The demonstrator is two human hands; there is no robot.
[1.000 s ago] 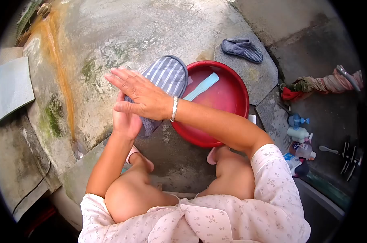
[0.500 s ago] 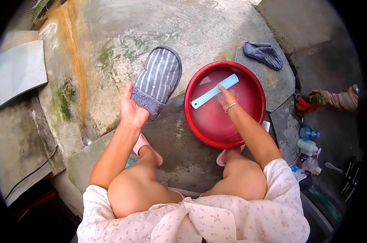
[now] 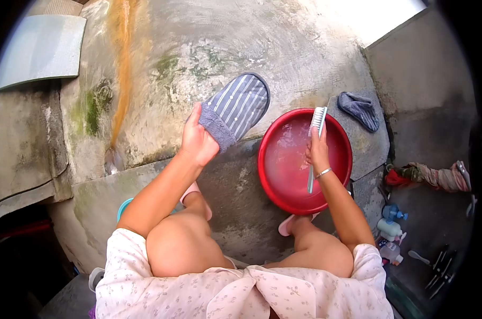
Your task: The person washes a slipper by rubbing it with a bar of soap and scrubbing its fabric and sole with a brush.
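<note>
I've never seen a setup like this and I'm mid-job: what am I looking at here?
There is no machine: these are a person's bare hands, filmed by one head-worn camera looking forward and down. The left hand grips a striped slipper near its fluffy cuff. The right hand holds a scrubbing brush over a red basin. Beyond the basin, a second slipper lies on a stone slab; plastic bottles are at the right.

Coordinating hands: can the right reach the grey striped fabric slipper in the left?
Likely yes: nothing visible blocks the right hand from the slipper, though its grip holds a blue white-bristled brush.
</note>
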